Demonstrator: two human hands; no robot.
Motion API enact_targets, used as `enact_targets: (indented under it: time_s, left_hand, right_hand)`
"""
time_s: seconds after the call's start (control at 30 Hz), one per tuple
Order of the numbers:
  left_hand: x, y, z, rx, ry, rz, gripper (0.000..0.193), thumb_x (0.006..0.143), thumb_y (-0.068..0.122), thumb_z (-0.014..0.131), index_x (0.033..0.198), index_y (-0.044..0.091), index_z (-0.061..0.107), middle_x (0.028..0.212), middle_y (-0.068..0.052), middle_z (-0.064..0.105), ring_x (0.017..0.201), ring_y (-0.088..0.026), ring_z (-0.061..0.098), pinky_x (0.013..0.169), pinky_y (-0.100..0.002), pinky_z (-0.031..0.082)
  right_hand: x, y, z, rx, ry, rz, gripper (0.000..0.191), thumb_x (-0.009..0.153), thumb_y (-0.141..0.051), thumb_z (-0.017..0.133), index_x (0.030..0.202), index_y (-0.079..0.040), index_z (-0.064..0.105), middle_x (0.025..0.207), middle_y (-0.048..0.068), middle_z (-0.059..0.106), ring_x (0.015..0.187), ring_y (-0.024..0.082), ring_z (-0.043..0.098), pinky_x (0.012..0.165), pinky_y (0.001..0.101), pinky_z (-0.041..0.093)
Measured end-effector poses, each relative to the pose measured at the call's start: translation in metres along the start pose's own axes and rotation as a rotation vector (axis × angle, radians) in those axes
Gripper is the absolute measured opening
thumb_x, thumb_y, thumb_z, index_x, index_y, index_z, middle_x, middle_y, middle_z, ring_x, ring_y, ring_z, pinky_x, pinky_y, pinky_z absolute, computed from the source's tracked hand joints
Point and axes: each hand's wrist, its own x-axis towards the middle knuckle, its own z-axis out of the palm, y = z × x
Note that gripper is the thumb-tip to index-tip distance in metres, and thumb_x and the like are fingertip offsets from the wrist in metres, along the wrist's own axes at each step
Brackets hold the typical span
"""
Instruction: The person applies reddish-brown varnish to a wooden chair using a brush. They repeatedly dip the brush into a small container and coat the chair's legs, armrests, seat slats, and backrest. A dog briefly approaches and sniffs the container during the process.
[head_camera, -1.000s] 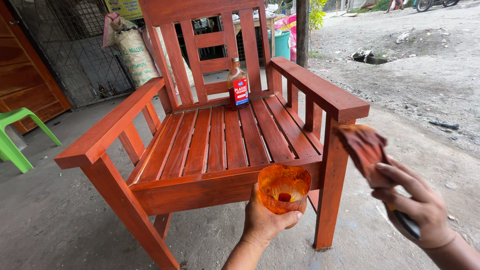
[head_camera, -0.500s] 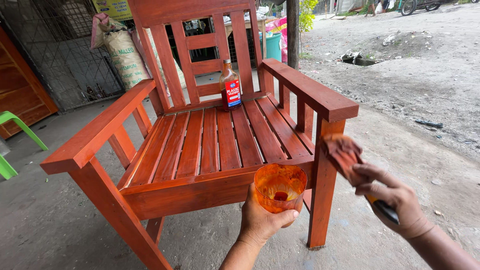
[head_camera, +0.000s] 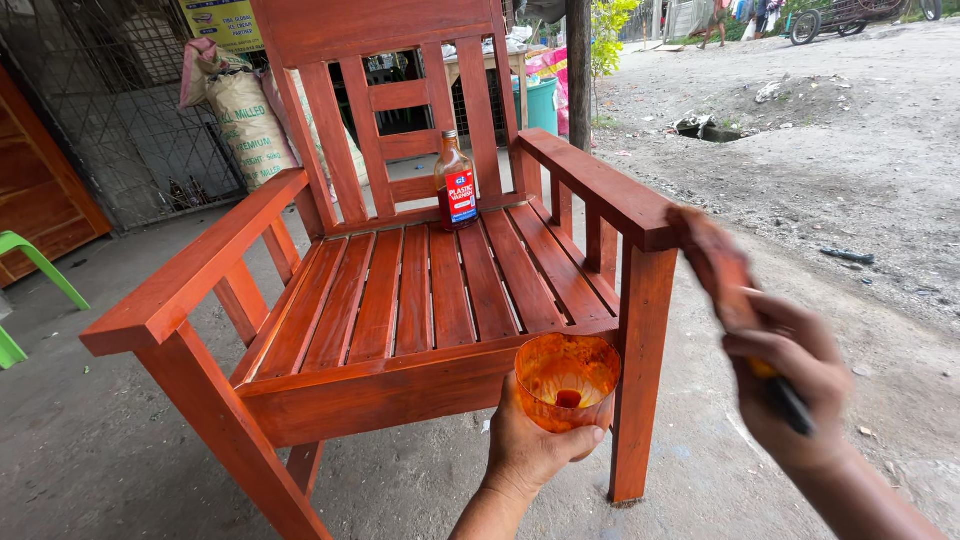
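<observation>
In front of the orange-red wooden armchair (head_camera: 400, 290), a stain-smeared plastic cup (head_camera: 567, 381) is gripped from below by the left hand (head_camera: 530, 450), fingers curled round its base — a little red liquid lies at its bottom. At the right armrest's front end, a stained paintbrush (head_camera: 722, 270) is clenched by the right hand (head_camera: 795, 385), bristles touching the wood. A labelled glass bottle (head_camera: 456, 183) stands on the seat slats — against the backrest.

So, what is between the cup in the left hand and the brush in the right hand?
In the head view, the chair's front right leg stands between cup and brush.
</observation>
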Motion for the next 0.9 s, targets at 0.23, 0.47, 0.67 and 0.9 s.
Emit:
enact_targets:
  time_s: [0.23, 0.47, 0.67, 0.9]
  left_hand:
    - [-0.001, 0.003, -0.004, 0.048, 0.044, 0.047, 0.089, 0.056, 0.019, 0.092, 0.132, 0.013, 0.046, 0.127, -0.006, 0.065, 0.122, -0.019, 0.067, 0.106, -0.035, 0.057]
    - [0.002, 0.002, -0.018, 0.129, 0.066, 0.067, 0.092, 0.056, 0.02, 0.093, 0.134, 0.013, 0.045, 0.128, -0.005, 0.064, 0.123, -0.019, 0.066, 0.107, -0.035, 0.055]
    - [0.008, 0.0, -0.016, 0.032, 0.055, 0.067, 0.092, 0.056, 0.02, 0.091, 0.135, 0.013, 0.046, 0.129, -0.005, 0.064, 0.124, -0.018, 0.065, 0.107, -0.037, 0.057]
    - [0.012, 0.001, -0.019, -0.003, 0.054, 0.048, 0.093, 0.055, 0.022, 0.093, 0.134, 0.012, 0.045, 0.128, -0.006, 0.065, 0.123, -0.02, 0.066, 0.105, -0.037, 0.058]
  right_hand:
    - [-0.027, -0.017, 0.023, -0.021, -0.102, 0.024, 0.019, 0.076, 0.003, 0.079, 0.087, -0.011, 0.072, 0.121, 0.013, 0.07, 0.107, 0.024, 0.073, 0.091, 0.0322, 0.059]
    - [-0.012, -0.01, 0.014, -0.024, 0.121, 0.03, 0.02, 0.088, 0.003, 0.079, 0.097, -0.011, 0.069, 0.134, 0.014, 0.062, 0.124, 0.03, 0.067, 0.105, 0.0377, 0.058]
    - [-0.002, -0.032, 0.044, -0.158, 0.049, 0.024, 0.02, 0.078, 0.007, 0.077, 0.086, -0.01, 0.073, 0.13, 0.016, 0.065, 0.128, 0.035, 0.064, 0.099, 0.0379, 0.058]
    - [0.002, -0.027, 0.01, 0.461, 0.061, 0.325, 0.011, 0.092, 0.001, 0.071, 0.093, -0.008, 0.064, 0.12, 0.014, 0.069, 0.109, 0.026, 0.072, 0.099, 0.038, 0.062]
